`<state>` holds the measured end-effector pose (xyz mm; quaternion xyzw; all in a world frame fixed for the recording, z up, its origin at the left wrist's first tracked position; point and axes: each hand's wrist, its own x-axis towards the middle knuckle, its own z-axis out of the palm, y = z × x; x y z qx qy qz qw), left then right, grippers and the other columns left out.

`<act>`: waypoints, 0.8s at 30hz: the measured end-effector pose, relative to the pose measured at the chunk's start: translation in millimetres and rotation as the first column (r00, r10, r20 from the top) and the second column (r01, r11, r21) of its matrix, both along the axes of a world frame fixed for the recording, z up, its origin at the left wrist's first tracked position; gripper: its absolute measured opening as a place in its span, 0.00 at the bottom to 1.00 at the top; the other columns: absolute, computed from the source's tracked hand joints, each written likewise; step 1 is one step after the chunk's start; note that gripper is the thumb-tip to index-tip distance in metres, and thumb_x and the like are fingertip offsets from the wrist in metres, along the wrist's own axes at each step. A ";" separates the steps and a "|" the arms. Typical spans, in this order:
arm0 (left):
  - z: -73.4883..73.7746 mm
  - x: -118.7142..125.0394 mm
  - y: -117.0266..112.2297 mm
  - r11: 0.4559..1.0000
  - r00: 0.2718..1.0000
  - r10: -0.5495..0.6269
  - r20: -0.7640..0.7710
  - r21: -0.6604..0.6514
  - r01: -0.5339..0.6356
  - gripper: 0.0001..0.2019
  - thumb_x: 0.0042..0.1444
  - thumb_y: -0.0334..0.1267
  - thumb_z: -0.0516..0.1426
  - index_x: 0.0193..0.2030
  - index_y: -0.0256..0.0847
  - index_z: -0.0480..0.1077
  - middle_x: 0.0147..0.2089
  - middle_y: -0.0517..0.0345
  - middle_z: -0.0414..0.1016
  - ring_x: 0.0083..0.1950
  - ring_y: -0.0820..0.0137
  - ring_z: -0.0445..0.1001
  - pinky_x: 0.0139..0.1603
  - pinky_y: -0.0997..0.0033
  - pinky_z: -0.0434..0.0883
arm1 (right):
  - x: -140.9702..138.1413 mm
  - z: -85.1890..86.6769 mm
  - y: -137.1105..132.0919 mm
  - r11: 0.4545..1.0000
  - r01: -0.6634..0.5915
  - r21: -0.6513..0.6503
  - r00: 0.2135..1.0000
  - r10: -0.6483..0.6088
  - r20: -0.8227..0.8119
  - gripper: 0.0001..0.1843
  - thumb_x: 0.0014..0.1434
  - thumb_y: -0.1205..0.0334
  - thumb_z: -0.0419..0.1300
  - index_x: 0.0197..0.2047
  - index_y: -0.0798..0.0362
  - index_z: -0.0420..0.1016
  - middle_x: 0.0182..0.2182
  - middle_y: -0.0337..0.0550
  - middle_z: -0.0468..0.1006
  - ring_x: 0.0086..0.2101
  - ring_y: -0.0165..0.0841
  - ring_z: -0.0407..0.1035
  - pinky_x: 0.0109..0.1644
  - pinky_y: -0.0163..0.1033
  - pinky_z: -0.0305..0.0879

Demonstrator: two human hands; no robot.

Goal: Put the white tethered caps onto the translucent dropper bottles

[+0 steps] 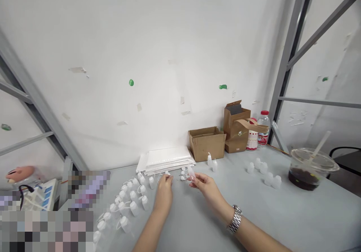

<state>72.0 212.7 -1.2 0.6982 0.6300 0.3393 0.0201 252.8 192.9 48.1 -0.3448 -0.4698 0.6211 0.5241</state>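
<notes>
My right hand (pixel 203 183), with a metal watch at its wrist, pinches a small translucent white squeeze bottle (pixel 191 172) above the table. Level with it on the left, my left hand (pixel 166 188) has its fingers closed. Something small and whitish shows at its fingertips, too little to name. Between and just behind the hands lie several small white caps (pixel 182 177). To the left stand several small white bottles (pixel 132 207) in rows, topped with caps on looped straps. Two similar capped bottles (pixel 214 165) stand apart, in front of the cardboard box.
Behind the hands lies a stack of white envelopes (pixel 169 160), beside an open cardboard box (pixel 208 146). A brown paper bag (pixel 236 131) and a red-capped bottle (pixel 263 129) stand back right. Several small white bottles (pixel 263 168) and a cup of dark drink (pixel 306 175) are at right.
</notes>
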 end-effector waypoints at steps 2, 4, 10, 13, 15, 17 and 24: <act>0.8 -0.5 -0.9 1.000 1.000 0.011 0.012 -0.014 -0.011 0.16 0.52 0.26 0.44 0.37 0.37 0.72 0.39 0.49 0.71 0.44 0.63 0.69 0.44 0.63 0.66 | -0.2 -1.7 0.2 1.000 0.006 -0.024 1.000 -0.006 -0.003 0.19 0.40 0.49 0.67 0.32 0.53 0.78 0.32 0.43 0.78 0.29 0.31 0.69 0.43 0.40 0.65; 2.7 -1.1 -2.2 0.999 1.000 0.015 0.016 -0.032 -0.014 0.16 0.52 0.26 0.45 0.36 0.38 0.72 0.37 0.51 0.71 0.43 0.64 0.69 0.45 0.64 0.65 | -0.1 -3.7 0.5 0.999 0.012 -0.048 1.000 -0.012 -0.006 0.19 0.39 0.49 0.68 0.32 0.54 0.78 0.32 0.43 0.78 0.29 0.31 0.69 0.43 0.41 0.65; 11.3 -1.7 -6.8 0.996 0.999 0.035 0.008 -0.078 -0.034 0.15 0.51 0.25 0.46 0.33 0.40 0.73 0.35 0.52 0.71 0.42 0.64 0.68 0.44 0.65 0.64 | 0.0 -5.8 0.0 0.998 0.012 -0.066 1.000 -0.013 -0.004 0.19 0.40 0.50 0.67 0.32 0.55 0.78 0.32 0.45 0.78 0.29 0.31 0.69 0.43 0.42 0.65; 17.1 -1.3 -9.8 0.994 0.998 0.068 0.011 -0.089 -0.067 0.13 0.50 0.26 0.47 0.30 0.40 0.72 0.34 0.51 0.71 0.42 0.63 0.68 0.44 0.64 0.63 | 0.2 -5.6 -0.7 0.998 0.009 -0.063 1.000 -0.009 0.000 0.18 0.40 0.51 0.67 0.32 0.55 0.78 0.31 0.44 0.78 0.29 0.31 0.69 0.42 0.41 0.65; 21.7 -0.5 -11.7 0.992 0.996 0.089 0.009 -0.088 -0.088 0.11 0.50 0.26 0.49 0.29 0.40 0.72 0.35 0.51 0.70 0.42 0.63 0.68 0.45 0.63 0.63 | 0.3 -5.4 -1.0 0.998 0.007 -0.069 1.000 -0.007 0.000 0.18 0.40 0.50 0.67 0.31 0.55 0.78 0.31 0.44 0.78 0.29 0.32 0.69 0.42 0.41 0.65; 26.1 1.1 -12.7 0.993 0.985 0.101 0.138 -0.081 -0.090 0.09 0.48 0.27 0.50 0.28 0.40 0.71 0.37 0.51 0.70 0.44 0.62 0.68 0.46 0.61 0.63 | 0.2 -5.0 -0.7 0.996 0.005 -0.084 1.000 -0.005 0.001 0.19 0.39 0.50 0.68 0.31 0.56 0.78 0.31 0.44 0.78 0.28 0.31 0.69 0.41 0.40 0.65; 37.2 12.9 -12.5 0.980 0.589 0.052 0.807 -0.155 0.126 0.07 0.47 0.39 0.57 0.31 0.38 0.69 0.38 0.49 0.75 0.38 0.63 0.75 0.36 0.62 0.72 | -3.6 -7.4 0.5 1.000 0.010 0.001 0.997 -0.010 0.081 0.22 0.38 0.48 0.67 0.32 0.56 0.75 0.30 0.44 0.77 0.29 0.34 0.69 0.39 0.41 0.65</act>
